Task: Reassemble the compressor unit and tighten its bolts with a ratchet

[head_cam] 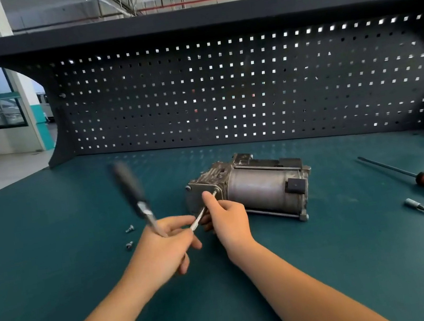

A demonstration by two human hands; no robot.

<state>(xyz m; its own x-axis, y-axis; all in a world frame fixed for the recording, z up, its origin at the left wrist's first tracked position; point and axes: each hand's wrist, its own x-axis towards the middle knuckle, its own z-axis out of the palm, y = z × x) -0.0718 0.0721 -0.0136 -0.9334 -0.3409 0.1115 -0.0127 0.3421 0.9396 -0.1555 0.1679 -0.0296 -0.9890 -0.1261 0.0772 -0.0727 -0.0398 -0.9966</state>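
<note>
— While the compressor unit (259, 188) is laid on its side at the middle of the tabletop (51, 241), long axis running left to right, which way is the bolt (214, 193) found from the hands?

— Ahead and slightly to the right. It is seated at the upper right corner of the end plate (200, 198), which is turned toward the person.

— What is held by each hand?

— The ratchet (132, 192) is gripped by the left hand (163, 248), fingers curled round it, and its blurred handle is pointed up and away to the left. From that hand the extension shaft (199, 218) is run up and rightward to the bolt. The shaft's far end is pinched by the right hand (228, 218), with the index fingertip laid just beside the bolt.

— Which hand is nearer?

— The right hand is, close against the end plate. The left is set back toward the person.

— On what is the coming move judged to turn?

— On the shaft being kept in line with the bolt while the handle is swung. If it is tilted, a slip is likely. Two loose bolts (129, 229) are seen left of the left hand, so more fastening is judged to remain.
</note>
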